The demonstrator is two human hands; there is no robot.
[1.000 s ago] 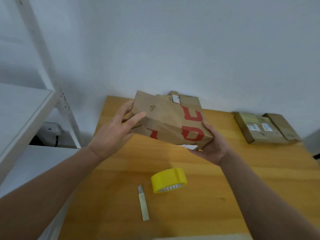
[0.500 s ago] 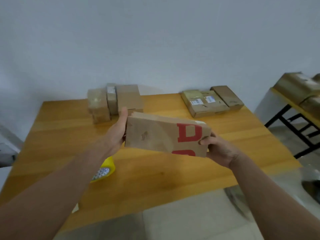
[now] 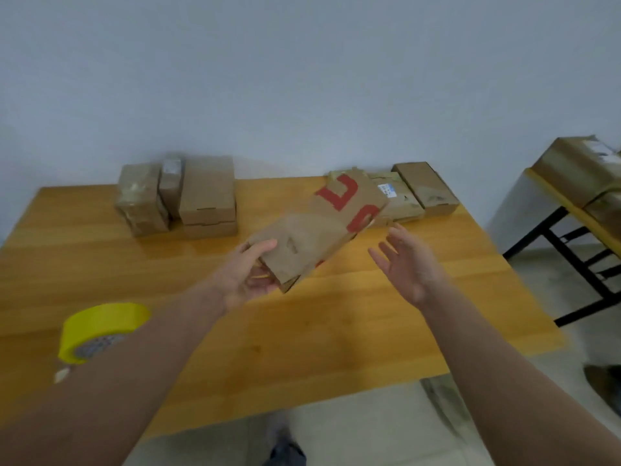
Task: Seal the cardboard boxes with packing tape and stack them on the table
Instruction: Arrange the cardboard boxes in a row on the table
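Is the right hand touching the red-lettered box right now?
Apart. The head view shows bare tabletop between the open right hand and the red-lettered box; only the left hand grips it.

The left forearm [image 3: 134,364] hides part of the yellow tape roll [image 3: 100,326]; side boxes [image 3: 581,173] run off-frame.

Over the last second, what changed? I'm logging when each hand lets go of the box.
The right hand let go of the red-lettered cardboard box and is open beside it. The left hand alone grips the near end; the lettered end swung away toward the back-right boxes. Those, the back-left boxes and the yellow tape roll stayed put.
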